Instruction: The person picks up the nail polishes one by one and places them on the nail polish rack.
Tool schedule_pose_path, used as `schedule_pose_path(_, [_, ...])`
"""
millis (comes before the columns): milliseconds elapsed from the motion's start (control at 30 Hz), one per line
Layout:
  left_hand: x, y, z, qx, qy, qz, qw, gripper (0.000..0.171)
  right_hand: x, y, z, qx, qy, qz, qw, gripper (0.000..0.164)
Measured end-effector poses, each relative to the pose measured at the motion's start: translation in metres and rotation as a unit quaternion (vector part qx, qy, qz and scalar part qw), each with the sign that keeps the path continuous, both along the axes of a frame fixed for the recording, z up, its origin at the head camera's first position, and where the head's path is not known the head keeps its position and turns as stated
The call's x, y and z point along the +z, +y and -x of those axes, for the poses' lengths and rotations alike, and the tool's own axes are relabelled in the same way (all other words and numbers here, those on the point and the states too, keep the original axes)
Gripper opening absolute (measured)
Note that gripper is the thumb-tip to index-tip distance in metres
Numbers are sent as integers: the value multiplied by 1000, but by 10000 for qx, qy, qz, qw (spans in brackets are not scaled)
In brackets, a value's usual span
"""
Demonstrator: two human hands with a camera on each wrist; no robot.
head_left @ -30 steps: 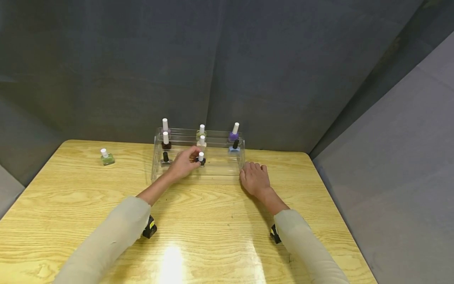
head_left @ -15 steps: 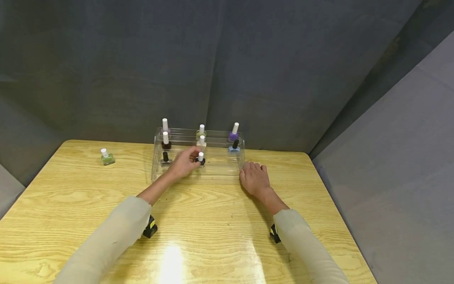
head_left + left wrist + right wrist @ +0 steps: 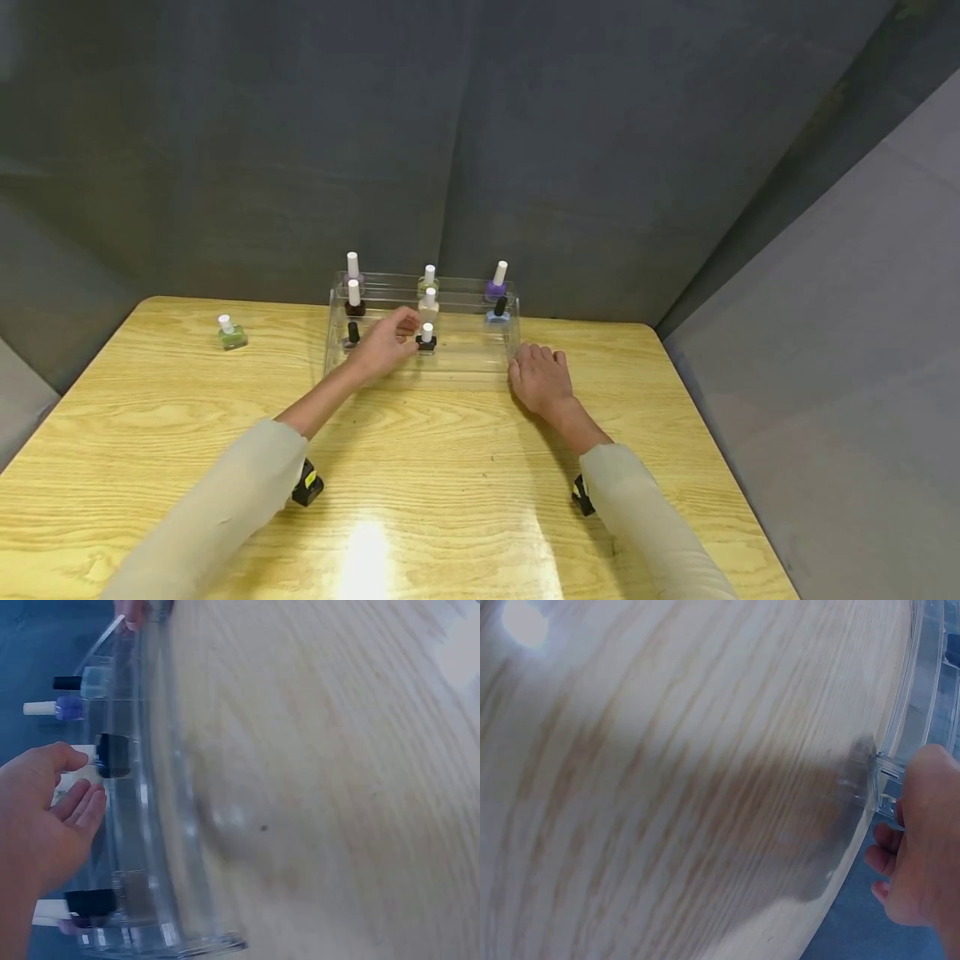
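Note:
My left hand is beside a black nail polish bottle with a white cap, standing on the front tier of a clear acrylic rack. Its thumb and fingers are spread apart, and in the left wrist view they overlap the white cap. Gripping the rack's right front corner, my right hand has its fingers curled at the side panel. Other polishes stand on the tiers: dark red, cream, light blue, purple and a black-capped one.
A green nail polish bottle with a white cap stands alone at the table's left. The wooden table ends at a dark cloth backdrop just behind the rack. A grey partition runs along the right.
My left hand has let go of the black nail polish bottle and drawn slightly back to the left, its fingers spreading. The right hand stays at the rack's corner.

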State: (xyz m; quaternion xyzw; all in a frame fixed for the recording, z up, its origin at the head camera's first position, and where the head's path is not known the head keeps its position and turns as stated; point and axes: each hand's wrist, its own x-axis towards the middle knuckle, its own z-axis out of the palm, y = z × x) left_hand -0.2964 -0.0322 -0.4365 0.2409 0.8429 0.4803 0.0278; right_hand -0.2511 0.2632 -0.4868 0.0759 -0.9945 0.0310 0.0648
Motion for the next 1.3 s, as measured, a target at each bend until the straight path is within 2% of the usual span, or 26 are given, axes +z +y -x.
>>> schedule_pose_path(233, [33,-15,-11,-238,434,-395,9980,38,0,-1,1,-4,32,-62,10000,27])
schedule_pose_path(400, [55,-35,-17,-194,672,-564,9960,36,-1,0,2,-24,66,-80,9999,27])
schedule_pose_path(533, [65,-61,-18,-15,872,-720,9936,35,-1,1,3,-33,98,-37,9999,26])
schedule_pose_path(633, [70,-84,-18,332,1132,-733,9903,35,-2,1,4,-20,89,-42,10000,26])
schedule_pose_path(733, [70,-111,-19,755,1298,-670,9864,34,-3,1,4,-19,67,-81,9999,27])
schedule_pose_path(800, [73,-126,-25,964,1259,-640,9853,34,-3,2,4,-27,56,-109,9999,28])
schedule_pose_path(967, [60,-169,-26,1515,1104,-360,9816,36,-4,2,4,-29,65,-86,9999,27])
schedule_pose_path(1033, [47,-185,-19,1750,1059,-206,9786,38,-3,3,4,-18,67,-62,10000,26])
schedule_pose_path(1100, [40,-197,-18,1924,1014,-40,9761,39,-3,3,4,0,74,-37,10000,26])
schedule_pose_path(1300, [25,-224,-19,2198,798,540,9708,47,-4,2,5,15,88,-64,9999,26])
